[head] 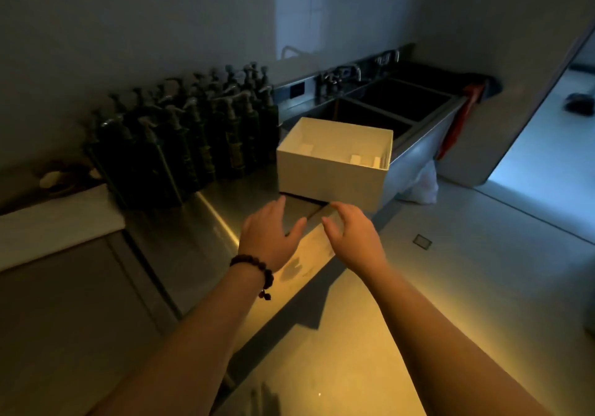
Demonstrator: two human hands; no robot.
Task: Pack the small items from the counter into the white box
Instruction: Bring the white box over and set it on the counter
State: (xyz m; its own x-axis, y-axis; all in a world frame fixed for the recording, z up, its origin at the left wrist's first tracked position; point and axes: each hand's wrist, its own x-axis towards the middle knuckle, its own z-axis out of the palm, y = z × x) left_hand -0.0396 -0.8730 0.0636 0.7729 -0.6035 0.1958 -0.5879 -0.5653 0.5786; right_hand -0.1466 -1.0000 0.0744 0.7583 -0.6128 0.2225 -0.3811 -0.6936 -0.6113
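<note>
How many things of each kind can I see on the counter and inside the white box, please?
White box: 1
Small white items inside the box: 3 visible, the rest of the floor is hidden
Sink basins: 2
Dark pump bottles: a dense cluster, too dim and crowded to count
Total that can be counted: 6

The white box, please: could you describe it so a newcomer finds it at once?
Start at the steel counter and follow it toward the dark sinks. The white box sits at the counter's end, right of the dark pump bottles. It is the only pale, open-topped thing there.
</note>
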